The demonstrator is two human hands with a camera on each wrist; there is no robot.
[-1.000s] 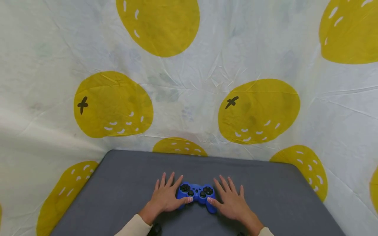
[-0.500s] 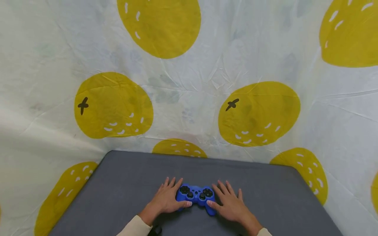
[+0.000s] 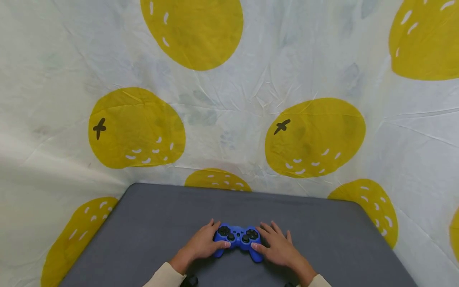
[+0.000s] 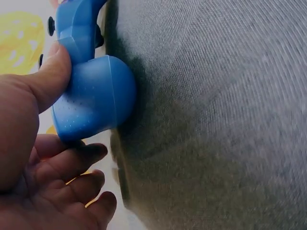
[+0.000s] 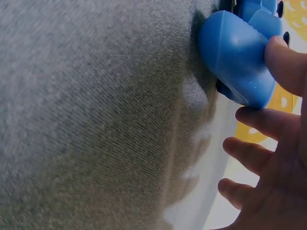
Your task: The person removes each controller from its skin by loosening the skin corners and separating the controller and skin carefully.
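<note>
A blue game controller [image 3: 238, 240] with black buttons and sticks lies on the grey tabletop, its handles toward the person. The left hand [image 3: 203, 241] is at its left end. In the left wrist view that thumb lies on the left handle [image 4: 93, 98], and the bent index finger meets the handle's outer end. At the other end is the right hand [image 3: 280, 247]. Its thumb touches the right handle [image 5: 237, 55], with the index fingertip at the handle's outer side and the other fingers spread apart beside it. The controller's underside is mostly hidden.
The grey table [image 3: 172, 199] has a straight back edge and rounded far corners. Behind and around it hangs a white cloth [image 3: 226, 135] printed with large yellow fruit. Light sleeves [image 3: 165, 276] and dark wrist straps show at the bottom.
Both hands have closed in on the controller's ends. The fingers, spread and extended before, have drawn in and bent, the left ones more. The controller has stayed nearly in place.
</note>
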